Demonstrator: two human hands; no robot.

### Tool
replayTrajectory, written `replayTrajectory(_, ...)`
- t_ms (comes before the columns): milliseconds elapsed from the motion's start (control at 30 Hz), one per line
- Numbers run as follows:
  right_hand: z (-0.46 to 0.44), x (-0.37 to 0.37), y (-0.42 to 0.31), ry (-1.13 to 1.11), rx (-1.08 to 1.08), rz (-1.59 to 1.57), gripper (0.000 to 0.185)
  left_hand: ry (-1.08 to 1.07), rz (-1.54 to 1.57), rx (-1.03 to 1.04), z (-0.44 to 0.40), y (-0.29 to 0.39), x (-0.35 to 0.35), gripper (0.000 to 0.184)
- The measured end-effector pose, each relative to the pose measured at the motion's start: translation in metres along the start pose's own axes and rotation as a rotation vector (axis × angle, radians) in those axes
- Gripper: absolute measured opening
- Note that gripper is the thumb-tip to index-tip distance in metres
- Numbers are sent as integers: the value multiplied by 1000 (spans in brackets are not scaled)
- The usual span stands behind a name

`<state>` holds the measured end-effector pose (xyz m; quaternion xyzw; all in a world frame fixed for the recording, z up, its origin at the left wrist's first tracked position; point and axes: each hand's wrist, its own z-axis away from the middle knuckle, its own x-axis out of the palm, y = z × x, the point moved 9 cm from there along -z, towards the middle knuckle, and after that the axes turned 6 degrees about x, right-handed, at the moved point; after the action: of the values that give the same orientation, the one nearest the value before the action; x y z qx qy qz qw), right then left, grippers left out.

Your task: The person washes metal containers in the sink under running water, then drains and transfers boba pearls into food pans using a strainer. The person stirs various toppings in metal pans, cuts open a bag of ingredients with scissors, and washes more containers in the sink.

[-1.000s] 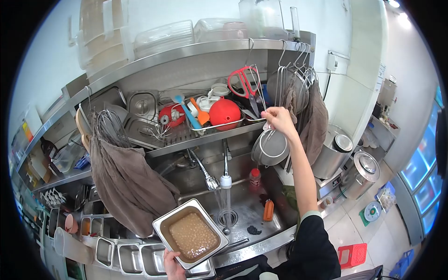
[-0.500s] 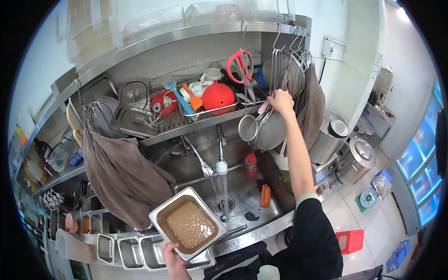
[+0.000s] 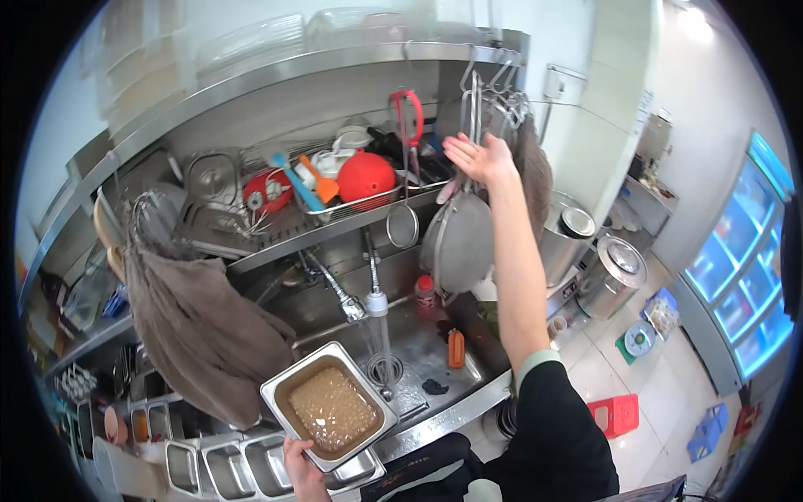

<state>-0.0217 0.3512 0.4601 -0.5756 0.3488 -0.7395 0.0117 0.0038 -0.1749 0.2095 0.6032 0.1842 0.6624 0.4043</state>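
My left hand [image 3: 303,464] grips the near corner of a deep rectangular steel pan [image 3: 274,386], thumb over its rim. Small round tan pearls [image 3: 335,410] in brownish liquid lie inside, and the pan is held beside the sink's front edge. Raised up at the hanging rack, my right hand [image 3: 483,159] has its fingers stretched out and nothing in them. Just below it hang large round mesh strainers [image 3: 464,243]; a small strainer [image 3: 402,226] hangs to their left. Red-handled scissors [image 3: 408,117] hang left of that hand.
Water runs from a faucet [image 3: 376,303] into the steel sink [image 3: 418,360], which holds a red-capped bottle [image 3: 425,293] and an orange item [image 3: 456,348]. A brown cloth [image 3: 196,326] hangs at left. The shelf basket holds a red funnel [image 3: 365,178]. Lidded pots [image 3: 615,276] stand at right.
My right hand has let go of the strainer handles, and its fingers have opened. The small strainer has swung left, away from the large ones. My left hand still holds the pan.
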Motion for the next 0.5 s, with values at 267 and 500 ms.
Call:
replayTrajectory(267, 82, 28, 43, -85, 176, 181, 77, -60, -29, -96, -7, -5, -11, 52)
replayTrajectory(500, 139, -156, 153, 120, 750, 298, 39, -77, -108, -162, -19, -6, -14, 50)
